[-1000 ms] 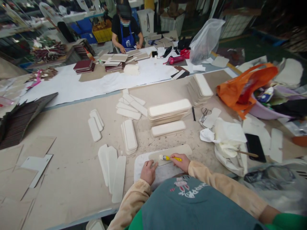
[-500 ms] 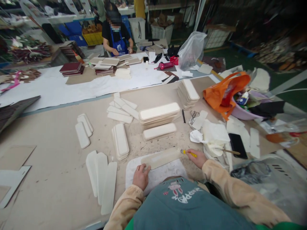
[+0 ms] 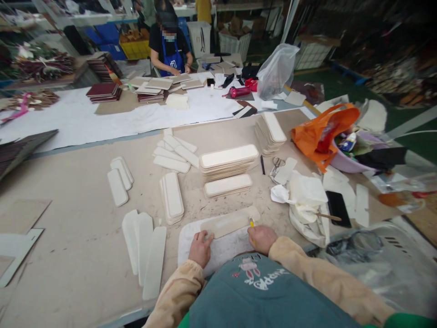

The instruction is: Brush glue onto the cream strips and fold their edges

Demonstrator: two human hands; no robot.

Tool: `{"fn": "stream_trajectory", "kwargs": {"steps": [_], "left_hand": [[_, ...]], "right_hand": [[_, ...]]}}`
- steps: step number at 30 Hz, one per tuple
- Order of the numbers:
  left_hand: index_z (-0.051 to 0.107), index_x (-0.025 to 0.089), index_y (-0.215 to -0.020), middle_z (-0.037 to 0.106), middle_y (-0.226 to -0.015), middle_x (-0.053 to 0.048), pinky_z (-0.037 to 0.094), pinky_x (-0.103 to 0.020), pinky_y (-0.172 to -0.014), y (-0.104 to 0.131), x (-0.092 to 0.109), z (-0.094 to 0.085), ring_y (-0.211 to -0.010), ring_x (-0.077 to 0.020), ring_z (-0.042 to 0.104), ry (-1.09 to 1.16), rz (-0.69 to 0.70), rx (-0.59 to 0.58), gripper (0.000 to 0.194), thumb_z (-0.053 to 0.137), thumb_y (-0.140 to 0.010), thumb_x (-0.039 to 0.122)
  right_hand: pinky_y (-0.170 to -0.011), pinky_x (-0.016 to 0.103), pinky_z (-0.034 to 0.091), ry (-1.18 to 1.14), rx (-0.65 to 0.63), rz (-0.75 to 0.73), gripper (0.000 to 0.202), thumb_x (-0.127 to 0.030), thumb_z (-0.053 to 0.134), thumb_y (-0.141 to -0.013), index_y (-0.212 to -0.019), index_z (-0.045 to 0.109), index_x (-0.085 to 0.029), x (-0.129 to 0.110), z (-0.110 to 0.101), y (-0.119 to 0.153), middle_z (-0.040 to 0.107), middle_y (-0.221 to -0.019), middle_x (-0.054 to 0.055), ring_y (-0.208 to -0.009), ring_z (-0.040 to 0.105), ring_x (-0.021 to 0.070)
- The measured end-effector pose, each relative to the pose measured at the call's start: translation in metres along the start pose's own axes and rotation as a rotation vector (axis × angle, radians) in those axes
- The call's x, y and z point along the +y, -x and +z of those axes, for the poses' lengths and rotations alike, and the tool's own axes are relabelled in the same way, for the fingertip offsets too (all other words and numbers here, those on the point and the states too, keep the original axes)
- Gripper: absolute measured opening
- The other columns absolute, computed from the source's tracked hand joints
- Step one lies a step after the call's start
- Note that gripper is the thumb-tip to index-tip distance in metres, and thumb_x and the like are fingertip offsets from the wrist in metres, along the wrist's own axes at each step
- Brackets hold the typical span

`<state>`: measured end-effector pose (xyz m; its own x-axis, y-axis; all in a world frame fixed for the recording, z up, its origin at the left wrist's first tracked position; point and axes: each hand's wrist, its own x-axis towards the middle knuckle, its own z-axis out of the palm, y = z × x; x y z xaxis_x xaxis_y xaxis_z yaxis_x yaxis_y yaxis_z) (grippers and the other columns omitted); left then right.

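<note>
A long beige strip (image 3: 230,222) with rounded ends lies on a white sheet (image 3: 225,250) in front of me. My left hand (image 3: 200,248) presses on the strip's left end with its fingertips, fingers slightly apart. My right hand (image 3: 262,238) is closed round a small yellow-handled tool (image 3: 251,223), whose tip meets the strip's lower edge near the right end. Beyond the strip stand a low stack of cream pieces (image 3: 228,185) and a taller stack (image 3: 228,156). Another stack (image 3: 171,196) is to the left.
Loose pale strips (image 3: 145,246) lie at the left. On the right are a white bundle (image 3: 309,196), a black phone (image 3: 337,208), scissors (image 3: 278,162) and an orange bag (image 3: 324,132). Across the table, a person (image 3: 170,45) in a blue apron handles flat pieces.
My right hand has moved left and toward me, bringing the yellow tool from the strip's right end to its lower edge. My left hand stays on the strip.
</note>
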<state>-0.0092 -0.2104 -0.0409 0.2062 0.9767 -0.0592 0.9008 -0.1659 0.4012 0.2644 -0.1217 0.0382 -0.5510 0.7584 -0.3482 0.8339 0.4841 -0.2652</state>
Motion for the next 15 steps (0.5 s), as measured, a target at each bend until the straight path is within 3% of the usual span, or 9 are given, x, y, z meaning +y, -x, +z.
{"fn": "stream_trajectory", "kwargs": {"steps": [8, 15], "left_hand": [[0.062, 0.019, -0.119, 0.048, -0.111, -0.012, 0.048, -0.041, -0.089, 0.002, -0.002, 0.000, -0.100, -0.0252, 0.043, 0.003, 0.022, -0.009, 0.057, 0.048, -0.068, 0.000], [0.060, 0.019, -0.123, 0.047, -0.112, -0.012, 0.047, -0.041, -0.090, 0.003, -0.002, -0.001, -0.102, -0.0257, 0.042, 0.004, 0.014, -0.034, 0.057, 0.048, -0.070, 0.001]], "right_hand": [[-0.069, 0.031, 0.046, -0.171, -0.045, -0.240, 0.020, -0.023, 0.051, -0.079, -0.088, 0.067, -0.014, -0.052, 0.008, -0.031, 0.070, -0.081, 0.014, -0.076, 0.065, 0.0228], [-0.074, 0.022, 0.047, -0.509, 0.049, -0.220, 0.028, -0.030, 0.041, -0.090, -0.094, 0.067, -0.021, -0.056, 0.014, -0.034, 0.071, -0.087, 0.002, -0.079, 0.065, 0.0133]]}}
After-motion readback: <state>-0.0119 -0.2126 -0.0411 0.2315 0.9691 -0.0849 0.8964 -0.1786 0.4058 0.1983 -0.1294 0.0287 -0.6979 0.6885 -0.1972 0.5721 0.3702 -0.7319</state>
